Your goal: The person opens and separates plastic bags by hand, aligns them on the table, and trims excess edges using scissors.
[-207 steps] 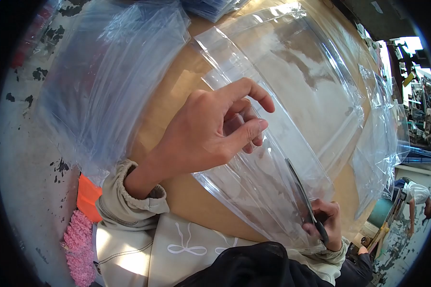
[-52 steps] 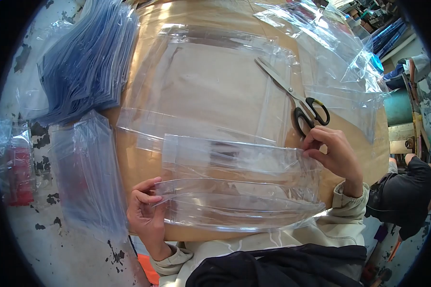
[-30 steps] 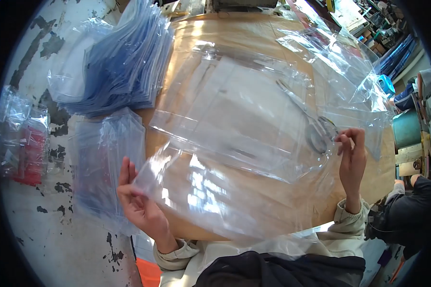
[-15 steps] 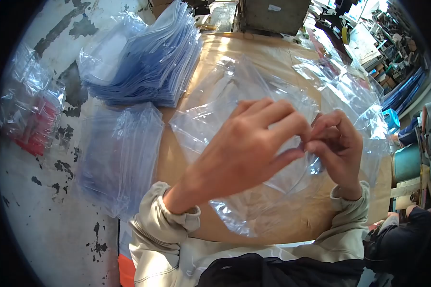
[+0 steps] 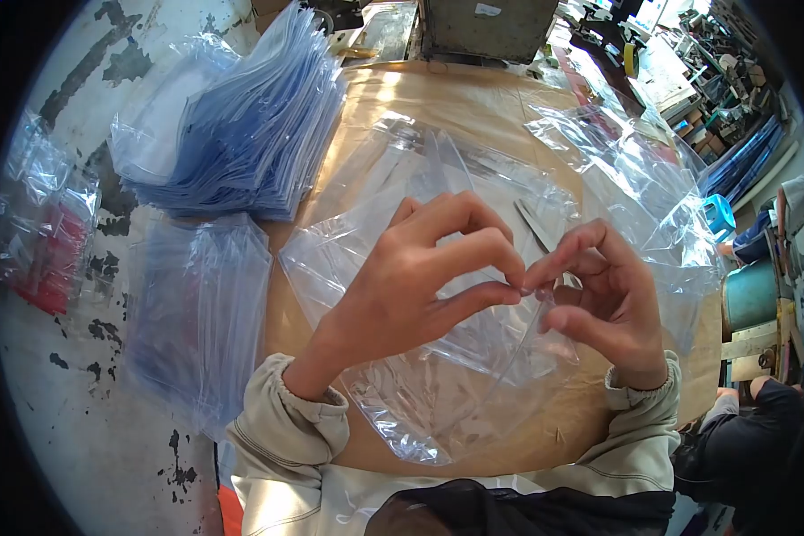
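Observation:
Both hands meet above the middle of the brown-covered table (image 5: 598,411). My left hand (image 5: 429,277) pinches the edge of a clear plastic sheet (image 5: 420,402) between thumb and index finger. My right hand (image 5: 598,299), touching the left fingertips, has its curled fingers at the same edge, which hangs down below them. Under the hands lie more clear sheets (image 5: 348,205). One blade of the scissors (image 5: 531,223) shows behind my right hand; their handles are hidden.
A tall stack of bluish clear plastic (image 5: 241,134) stands at the upper left, with a lower stack (image 5: 196,313) before it. Red items in plastic (image 5: 58,259) lie far left. Crumpled clear plastic (image 5: 634,179) is at the right, near a co-worker in dark clothes (image 5: 741,447).
My left hand has moved from the sheet's left end across to my right hand. The sheet, earlier spread flat between the hands, now hangs folded from them. The scissors have left my right hand.

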Tool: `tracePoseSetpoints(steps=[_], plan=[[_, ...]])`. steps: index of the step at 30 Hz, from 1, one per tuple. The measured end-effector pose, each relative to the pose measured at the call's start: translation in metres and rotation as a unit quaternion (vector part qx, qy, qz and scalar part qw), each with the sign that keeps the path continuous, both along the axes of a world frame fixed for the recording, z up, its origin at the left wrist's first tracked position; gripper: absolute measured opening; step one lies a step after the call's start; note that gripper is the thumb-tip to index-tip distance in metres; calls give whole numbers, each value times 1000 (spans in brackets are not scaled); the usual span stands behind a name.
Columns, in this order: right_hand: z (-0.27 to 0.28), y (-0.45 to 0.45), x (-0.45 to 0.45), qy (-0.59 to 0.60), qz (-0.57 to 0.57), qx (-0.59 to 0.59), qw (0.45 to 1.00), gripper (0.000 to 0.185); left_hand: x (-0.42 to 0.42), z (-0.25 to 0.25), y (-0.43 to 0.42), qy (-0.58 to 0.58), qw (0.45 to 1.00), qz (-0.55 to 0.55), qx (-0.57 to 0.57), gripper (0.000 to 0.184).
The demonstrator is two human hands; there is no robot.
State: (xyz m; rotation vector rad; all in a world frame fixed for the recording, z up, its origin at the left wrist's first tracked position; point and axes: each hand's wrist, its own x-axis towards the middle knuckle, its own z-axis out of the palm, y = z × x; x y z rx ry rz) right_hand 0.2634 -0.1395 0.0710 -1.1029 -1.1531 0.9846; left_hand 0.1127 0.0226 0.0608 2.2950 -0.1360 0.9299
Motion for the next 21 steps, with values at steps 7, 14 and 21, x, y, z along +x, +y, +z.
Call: tracePoseSetpoints(steps=[7, 14, 21], plan=[[7, -1, 1, -218, -52, -106, 969, 21, -14, -52, -22, -180, 971, 86, 129, 34], [11, -2, -6, -150, -29, -151, 977, 19, -27, -65, -33, -200, 944, 134, 225, 35], [10, -4, -5, -123, -40, -206, 970, 8, -28, -68, -37, -207, 939, 148, 230, 36]])
